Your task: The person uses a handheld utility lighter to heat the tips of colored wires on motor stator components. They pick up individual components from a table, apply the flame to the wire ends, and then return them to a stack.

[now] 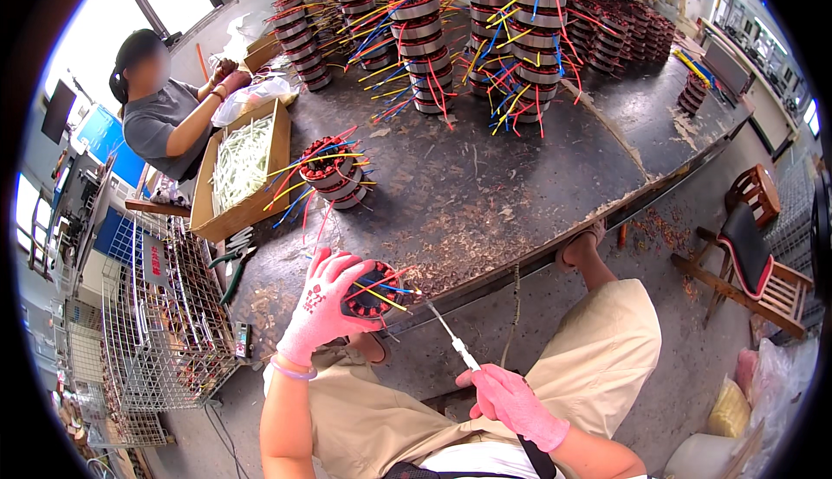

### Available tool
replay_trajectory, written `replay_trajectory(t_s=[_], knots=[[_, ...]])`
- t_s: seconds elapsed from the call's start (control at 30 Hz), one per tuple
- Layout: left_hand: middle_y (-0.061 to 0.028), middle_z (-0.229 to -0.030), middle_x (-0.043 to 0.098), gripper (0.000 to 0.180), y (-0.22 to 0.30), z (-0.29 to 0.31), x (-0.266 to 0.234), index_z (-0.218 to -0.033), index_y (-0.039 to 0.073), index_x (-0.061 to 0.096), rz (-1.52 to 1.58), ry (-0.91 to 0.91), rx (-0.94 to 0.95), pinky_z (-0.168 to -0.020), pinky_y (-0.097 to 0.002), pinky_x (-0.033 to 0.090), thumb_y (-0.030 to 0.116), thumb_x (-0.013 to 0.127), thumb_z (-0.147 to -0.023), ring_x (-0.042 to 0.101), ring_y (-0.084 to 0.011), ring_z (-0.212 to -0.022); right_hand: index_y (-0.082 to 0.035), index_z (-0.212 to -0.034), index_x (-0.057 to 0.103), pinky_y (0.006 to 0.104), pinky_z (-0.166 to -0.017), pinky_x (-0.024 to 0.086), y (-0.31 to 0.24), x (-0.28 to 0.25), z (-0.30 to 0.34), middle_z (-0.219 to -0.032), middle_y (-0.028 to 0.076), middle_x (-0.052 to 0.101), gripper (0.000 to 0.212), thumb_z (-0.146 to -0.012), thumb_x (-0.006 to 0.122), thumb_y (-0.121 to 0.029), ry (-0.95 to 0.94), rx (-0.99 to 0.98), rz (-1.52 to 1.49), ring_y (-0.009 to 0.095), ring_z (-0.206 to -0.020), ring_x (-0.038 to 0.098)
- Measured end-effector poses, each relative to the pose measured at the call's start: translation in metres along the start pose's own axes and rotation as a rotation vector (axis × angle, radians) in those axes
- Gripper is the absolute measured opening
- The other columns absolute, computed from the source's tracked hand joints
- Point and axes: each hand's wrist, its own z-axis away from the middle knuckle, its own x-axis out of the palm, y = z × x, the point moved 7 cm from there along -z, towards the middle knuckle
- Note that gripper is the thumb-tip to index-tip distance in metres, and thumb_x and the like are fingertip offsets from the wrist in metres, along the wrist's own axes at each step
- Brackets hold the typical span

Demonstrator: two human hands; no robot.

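Observation:
My left hand (322,304), in a pink glove, grips a motor stator (368,295) at the table's near edge. The stator has red windings, and yellow, blue and red lead wires stick out to its right. In my right hand (520,405), also gloved in pink, is a slim white-handled tool (461,349) with a long thin metal shaft. Its tip reches up to the ends of the lead wires; whether it touches them I cannot tell. Beyond my left hand, a short stack of stators (336,176) stands on the table.
Tall stator stacks (425,55) with loose wires fill the table's (485,193) far side. A cardboard box (208,210) of pale thin tubes and green-handled pliers (232,275) lie left. A co-worker (165,98) sits beyond the box. Wire baskets (165,332) stand left, a chair (745,249) right.

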Motion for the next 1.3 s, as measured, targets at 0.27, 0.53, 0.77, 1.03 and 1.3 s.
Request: replay_trajectory(t_s=[0.27, 0.53, 0.77, 1.03, 1.3], knots=[[-0.012, -0.124, 0.057, 0.088, -0.0002, -0.0004, -0.0003, -0.127, 0.009, 0.059, -0.003, 0.0, 0.008, -0.116, -0.0544, 0.027, 0.032, 0.091, -0.048, 0.051, -0.0319, -0.123, 0.002, -0.112, 0.063, 0.0285, -0.064, 0.051, 0.0018, -0.002, 0.0007, -0.059, 0.0, 0.044, 0.035, -0.105, 0.044, -0.027, 0.014, 0.01, -0.001, 0.008, -0.054, 0.043], [-0.012, -0.124, 0.058, 0.089, -0.0027, 0.0006, 0.0019, -0.128, 0.009, 0.059, 0.009, 0.01, 0.015, -0.115, -0.0548, 0.028, 0.032, 0.091, -0.048, 0.051, -0.0317, -0.123, 0.002, -0.113, 0.062, 0.0285, -0.064, 0.051, 0.0004, -0.0002, 0.0004, -0.06, 0.0, 0.044, 0.035, -0.105, 0.044, -0.027, 0.002, -0.012, 0.032, 0.008, -0.055, 0.044], [-0.0122, -0.125, 0.057, 0.089, -0.0024, 0.0004, 0.0012, -0.127, 0.008, 0.059, 0.008, -0.002, 0.008, -0.116, -0.0546, 0.027, 0.032, 0.091, -0.048, 0.05, -0.0325, -0.123, 0.002, -0.113, 0.063, 0.0286, -0.065, 0.051, 0.001, 0.0002, 0.0, -0.061, 0.0, 0.044, 0.035, -0.105, 0.044, -0.027, 0.008, 0.004, 0.024, 0.008, -0.055, 0.043], [-0.0125, -0.125, 0.057, 0.089, -0.0032, 0.0003, 0.002, -0.128, 0.008, 0.058, 0.004, -0.004, -0.003, -0.116, -0.0545, 0.027, 0.033, 0.091, -0.049, 0.05, -0.0329, -0.124, 0.002, -0.112, 0.063, 0.0286, -0.066, 0.051, -0.0005, 0.0001, 0.0003, -0.06, 0.001, 0.044, 0.035, -0.105, 0.044, -0.026, 0.001, -0.01, 0.023, 0.008, -0.055, 0.043], [-0.0129, -0.125, 0.059, 0.086, -0.0004, -0.0018, 0.0013, -0.126, 0.008, 0.057, 0.021, -0.011, -0.075, -0.118, -0.0517, 0.026, 0.031, 0.091, -0.05, 0.051, -0.0329, -0.124, 0.001, -0.114, 0.063, 0.0282, -0.065, 0.049, 0.0019, -0.0032, 0.0047, -0.059, -0.001, 0.043, 0.033, -0.105, 0.045, -0.025, 0.031, 0.036, -0.028, 0.007, -0.054, 0.041]])
